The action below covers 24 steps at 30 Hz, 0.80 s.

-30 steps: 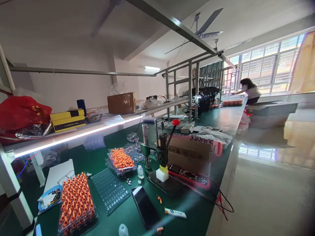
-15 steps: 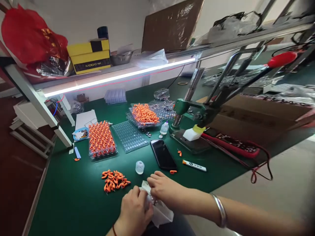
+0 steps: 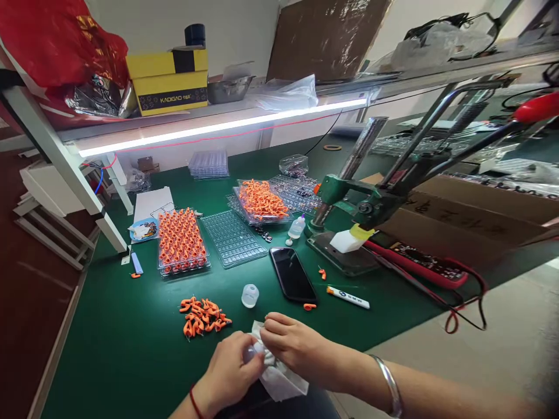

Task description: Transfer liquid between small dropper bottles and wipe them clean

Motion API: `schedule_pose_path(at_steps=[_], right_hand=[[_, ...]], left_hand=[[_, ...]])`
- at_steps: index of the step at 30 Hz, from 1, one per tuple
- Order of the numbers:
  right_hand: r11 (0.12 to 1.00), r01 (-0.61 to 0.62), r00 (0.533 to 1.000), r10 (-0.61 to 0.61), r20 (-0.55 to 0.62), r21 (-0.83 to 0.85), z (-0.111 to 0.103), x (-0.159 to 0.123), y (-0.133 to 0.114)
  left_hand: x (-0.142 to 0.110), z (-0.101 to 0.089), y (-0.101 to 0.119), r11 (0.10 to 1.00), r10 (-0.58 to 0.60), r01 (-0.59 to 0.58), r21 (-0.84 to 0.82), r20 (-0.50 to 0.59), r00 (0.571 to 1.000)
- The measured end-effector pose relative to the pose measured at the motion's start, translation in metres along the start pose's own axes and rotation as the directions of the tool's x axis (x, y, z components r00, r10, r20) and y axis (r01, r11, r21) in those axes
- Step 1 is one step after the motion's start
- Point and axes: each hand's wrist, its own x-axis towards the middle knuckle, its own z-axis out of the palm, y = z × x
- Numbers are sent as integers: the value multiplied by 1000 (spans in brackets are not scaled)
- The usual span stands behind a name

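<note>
A long green tabletop runs under a shelf with a bright light strip along its lower edge; on the shelf sit a yellow box and a red plastic bag. At the near edge of the tabletop, both hands meet over a crumpled white cloth. The left hand is curled closed on the cloth's left side, and the right hand, with a metal bangle on its wrist, pinches the cloth's top with fingers bent. What lies inside the cloth cannot be seen. Just beyond the hands lies a loose heap of orange parts, and near it a small clear cap. Further back stand a clear tray filled with upright orange parts, an empty clear tray beside it, and another tray of heaped orange parts. A black phone lies face up right of the cap, with a white pen-like stick to its right. A green hand press with a red-knobbed lever stands at the right.
</note>
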Motion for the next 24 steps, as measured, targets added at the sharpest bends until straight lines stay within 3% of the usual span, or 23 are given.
schedule_pose_path(at_steps=[8, 17, 24], right_hand=[[980, -200, 979, 200, -35, 19, -4, 0, 4], [976, -216, 974, 217, -59, 26, 5, 2, 0], [917, -377, 910, 393, -132, 129, -2, -9, -1]], left_hand=[[-2, 6, 6, 999, -27, 28, 36, -29, 999], [-3, 6, 3, 1000, -19, 19, 15, -25, 1000], [-4, 6, 2, 996, -34, 31, -83, -40, 999]])
